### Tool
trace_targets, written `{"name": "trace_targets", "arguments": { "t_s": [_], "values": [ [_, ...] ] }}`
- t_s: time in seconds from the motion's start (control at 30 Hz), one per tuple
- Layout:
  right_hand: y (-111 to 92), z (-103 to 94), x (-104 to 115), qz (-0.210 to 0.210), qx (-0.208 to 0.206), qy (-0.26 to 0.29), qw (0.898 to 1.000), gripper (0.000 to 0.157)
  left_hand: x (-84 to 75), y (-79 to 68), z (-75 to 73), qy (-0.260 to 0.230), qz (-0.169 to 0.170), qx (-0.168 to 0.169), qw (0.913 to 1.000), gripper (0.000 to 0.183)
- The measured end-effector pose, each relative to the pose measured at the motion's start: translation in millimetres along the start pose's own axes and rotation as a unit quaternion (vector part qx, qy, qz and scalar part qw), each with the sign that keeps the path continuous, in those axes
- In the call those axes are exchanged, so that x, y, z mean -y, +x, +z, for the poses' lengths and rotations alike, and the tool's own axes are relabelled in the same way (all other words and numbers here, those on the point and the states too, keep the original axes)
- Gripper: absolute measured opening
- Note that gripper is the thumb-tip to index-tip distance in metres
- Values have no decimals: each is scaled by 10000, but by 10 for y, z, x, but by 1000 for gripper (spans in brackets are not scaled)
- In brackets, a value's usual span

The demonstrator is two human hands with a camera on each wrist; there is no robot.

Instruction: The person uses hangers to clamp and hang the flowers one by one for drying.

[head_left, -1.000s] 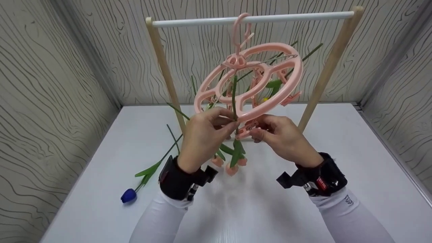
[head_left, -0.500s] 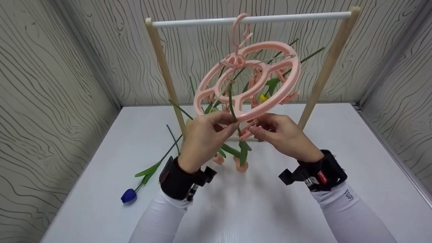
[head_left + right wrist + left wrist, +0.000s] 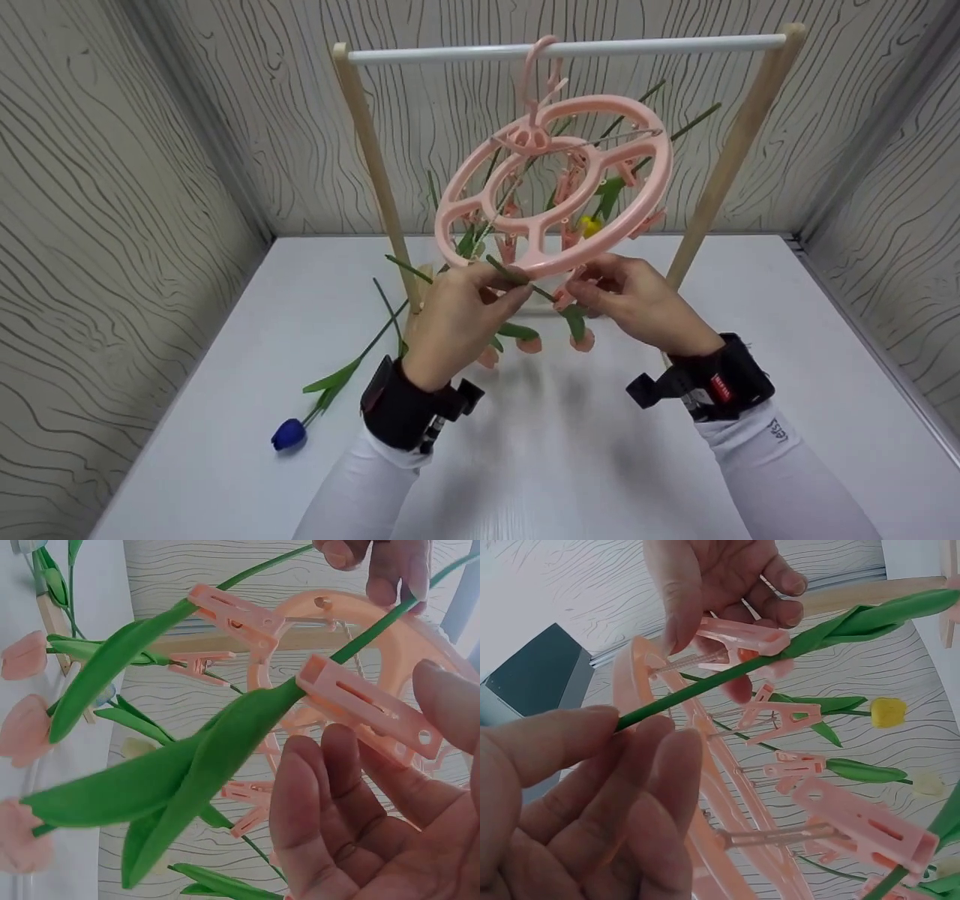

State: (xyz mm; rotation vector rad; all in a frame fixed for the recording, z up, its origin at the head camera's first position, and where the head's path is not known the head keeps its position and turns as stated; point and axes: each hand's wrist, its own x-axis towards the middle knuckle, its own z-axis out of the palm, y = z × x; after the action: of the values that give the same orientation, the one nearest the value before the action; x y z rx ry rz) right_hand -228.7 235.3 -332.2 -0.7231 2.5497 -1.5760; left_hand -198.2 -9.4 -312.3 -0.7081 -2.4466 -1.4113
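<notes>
My left hand [image 3: 469, 315] pinches the green stem [image 3: 705, 686] of an artificial pink tulip [image 3: 582, 340]. The stem slants down to the right below the rim of a pink round clip hanger [image 3: 570, 262]. A pink clothespin [image 3: 367, 701] has its mouth at this stem, just above the leaves [image 3: 202, 765]. Around that clothespin are the loosely bent fingers of my right hand [image 3: 637, 300]; in the right wrist view the thumb stands off its handle. Other clothespins on the hanger hold tulips, among them a yellow one [image 3: 889, 712] and a pink one [image 3: 26, 731].
The hanger hooks over a white bar [image 3: 660, 46] between wooden posts [image 3: 367, 150]. A blue tulip [image 3: 289, 435] lies on the white table [image 3: 225, 360] at the left, its stem reaching toward the left post. Patterned walls [image 3: 187, 112] enclose the back and sides.
The held tulip has swung from nearly upright to a slant, its bloom moving right and its stem end dropping left. My right thumb and fingers stay around the clothespin, now at the stem.
</notes>
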Motion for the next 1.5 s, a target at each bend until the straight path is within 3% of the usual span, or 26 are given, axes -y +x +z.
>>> {"name": "trace_targets", "arguments": {
  "t_s": [0.33,0.67,0.8,0.87,0.97,1.03,1.23,1.4,1.5],
  "values": [
    [-45,-84,-5,98,-209,-420,9989,44,44,-70,25,-72,33,-16,10000,20],
    [-173,-209,-50,214,-493,-462,9975,47,119,-263,46,-145,506,-403,9978,22],
    [-211,-251,-80,276,-580,-468,9968,44,230,-374,54,-460,866,-368,9945,25],
    [-230,-269,-99,312,-617,-442,9966,44,333,-435,50,-586,865,-209,9943,27],
    [-278,-297,-140,413,-654,-427,9961,46,542,-530,17,-507,433,10,9978,26],
    [-315,-316,-169,497,-691,-432,9954,47,694,-605,-38,-360,-41,137,9993,26],
    [-425,-359,-271,615,-756,-413,9944,48,1157,-821,-359,270,-1124,-101,9932,18],
    [-543,-403,-400,654,-891,-274,9935,46,1543,-887,-719,774,-1595,-458,9831,21],
    [-616,-423,-486,684,-990,-205,9925,46,1750,-876,-902,1003,-1801,-483,9773,25]
  ]
}}
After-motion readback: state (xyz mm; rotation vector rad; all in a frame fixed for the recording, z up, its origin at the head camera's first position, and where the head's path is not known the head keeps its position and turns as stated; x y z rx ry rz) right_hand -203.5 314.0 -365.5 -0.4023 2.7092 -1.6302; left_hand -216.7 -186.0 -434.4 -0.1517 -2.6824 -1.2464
